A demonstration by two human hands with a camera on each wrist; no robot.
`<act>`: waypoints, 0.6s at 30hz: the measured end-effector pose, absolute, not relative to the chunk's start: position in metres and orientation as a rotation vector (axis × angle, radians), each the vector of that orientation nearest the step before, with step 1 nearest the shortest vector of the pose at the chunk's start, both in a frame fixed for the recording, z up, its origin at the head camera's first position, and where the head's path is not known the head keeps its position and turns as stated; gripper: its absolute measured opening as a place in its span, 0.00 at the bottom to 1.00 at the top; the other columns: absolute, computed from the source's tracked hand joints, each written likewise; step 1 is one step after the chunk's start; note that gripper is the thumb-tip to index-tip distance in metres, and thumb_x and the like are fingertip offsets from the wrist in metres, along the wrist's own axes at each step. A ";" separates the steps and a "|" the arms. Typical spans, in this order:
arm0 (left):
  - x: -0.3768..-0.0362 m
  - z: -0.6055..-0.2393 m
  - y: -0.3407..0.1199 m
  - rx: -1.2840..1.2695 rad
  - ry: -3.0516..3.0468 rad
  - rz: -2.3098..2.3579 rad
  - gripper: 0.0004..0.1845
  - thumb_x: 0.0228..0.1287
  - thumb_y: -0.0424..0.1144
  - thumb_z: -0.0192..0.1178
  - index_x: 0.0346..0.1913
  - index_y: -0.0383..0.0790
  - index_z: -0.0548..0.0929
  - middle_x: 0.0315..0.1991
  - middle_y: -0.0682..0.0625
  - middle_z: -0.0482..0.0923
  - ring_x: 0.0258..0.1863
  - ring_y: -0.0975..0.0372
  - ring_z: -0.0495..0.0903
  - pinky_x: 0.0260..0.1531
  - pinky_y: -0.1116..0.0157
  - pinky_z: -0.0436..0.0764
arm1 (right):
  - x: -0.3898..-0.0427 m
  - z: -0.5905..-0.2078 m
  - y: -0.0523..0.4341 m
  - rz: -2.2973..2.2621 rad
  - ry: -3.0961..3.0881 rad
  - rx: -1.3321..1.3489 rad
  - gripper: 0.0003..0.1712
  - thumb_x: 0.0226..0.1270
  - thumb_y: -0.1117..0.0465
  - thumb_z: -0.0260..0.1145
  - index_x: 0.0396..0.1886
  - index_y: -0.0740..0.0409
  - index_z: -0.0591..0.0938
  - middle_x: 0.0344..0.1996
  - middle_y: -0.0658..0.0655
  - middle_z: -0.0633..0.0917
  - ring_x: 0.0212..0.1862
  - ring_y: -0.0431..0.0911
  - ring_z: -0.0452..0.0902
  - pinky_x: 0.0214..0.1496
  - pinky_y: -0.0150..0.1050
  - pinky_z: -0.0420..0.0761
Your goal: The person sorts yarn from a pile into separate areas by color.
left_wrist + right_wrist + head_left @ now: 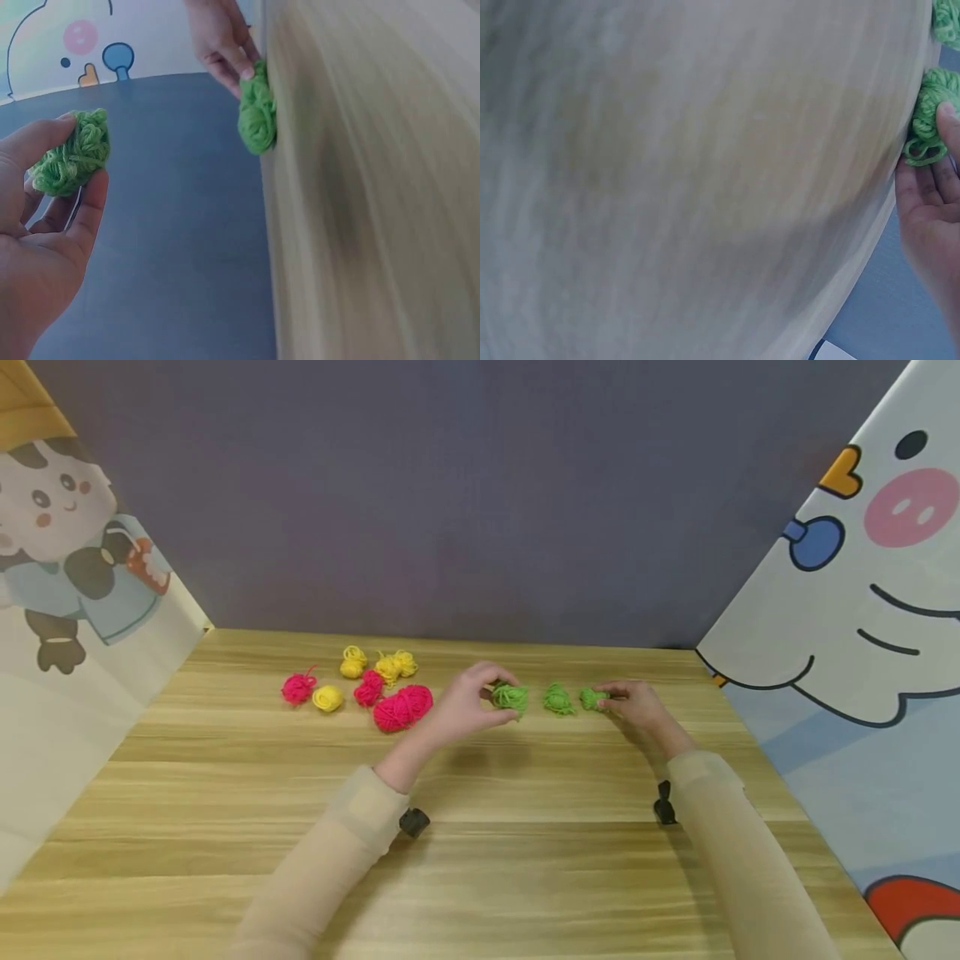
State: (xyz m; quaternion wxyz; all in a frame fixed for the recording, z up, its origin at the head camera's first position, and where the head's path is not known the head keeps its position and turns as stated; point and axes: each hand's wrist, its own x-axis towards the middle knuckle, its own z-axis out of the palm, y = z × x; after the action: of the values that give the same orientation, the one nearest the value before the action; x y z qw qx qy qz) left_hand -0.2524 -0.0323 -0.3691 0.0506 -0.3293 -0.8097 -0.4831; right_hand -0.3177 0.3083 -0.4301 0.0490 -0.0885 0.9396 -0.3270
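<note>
Near the table's (525, 860) middle, toward the back wall, three green yarn balls sit in a left-to-right row. L hand (465, 702) pinches the leftmost green ball (511, 697) between thumb and fingers; the L wrist view shows that ball (71, 154) held clear of the wood, thumb on top, fingers curled below. R hand (637, 703) rests at the far right end of the row, fingertips pinching the rightmost green ball (592, 698), which lies on the table. Middle green ball (558, 699) lies untouched between the two hands, apart from both, approx. equally near each.

Key relation: the row runs across the table, side to side; each hand comes at its own end ball from the outside, so the middle one lies inward of both.

Views differ: head cam gives the whole row plus a group of pink (402, 707) and yellow yarn balls (327, 697) well to the left of the L hand. L wrist cam shows the lift off the surface, which the head cam leaves unclear. R wrist cam is mostly blurred wood, w/ the R hand's ball (928, 120) at the edge under a fingertip.
</note>
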 end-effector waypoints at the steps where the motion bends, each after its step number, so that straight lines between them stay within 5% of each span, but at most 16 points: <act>1: -0.252 -0.370 -0.029 -0.999 -2.471 -1.481 0.18 0.51 0.36 0.71 0.46 0.41 0.80 0.45 0.50 0.76 0.43 0.60 0.77 0.42 0.70 0.81 | -0.318 -0.430 0.309 -0.995 2.864 -0.268 0.20 0.67 0.60 0.62 0.57 0.60 0.78 0.59 0.65 0.75 0.59 0.60 0.71 0.57 0.54 0.75; 18: -0.262 -0.389 0.013 -0.990 -2.560 -1.481 0.20 0.52 0.37 0.70 0.49 0.39 0.79 0.48 0.48 0.75 0.47 0.61 0.76 0.42 0.73 0.80 | -0.316 -0.430 0.308 -0.980 2.885 -0.300 0.20 0.67 0.61 0.62 0.57 0.60 0.78 0.59 0.66 0.76 0.57 0.59 0.73 0.54 0.53 0.77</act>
State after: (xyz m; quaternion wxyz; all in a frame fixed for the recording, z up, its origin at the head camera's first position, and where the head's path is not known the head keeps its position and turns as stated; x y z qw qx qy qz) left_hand -0.2620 0.0132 -0.3886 0.0111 -0.3175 -0.8208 -0.4747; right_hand -0.3163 0.3082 -0.4298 0.0401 -0.0980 0.9416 -0.3197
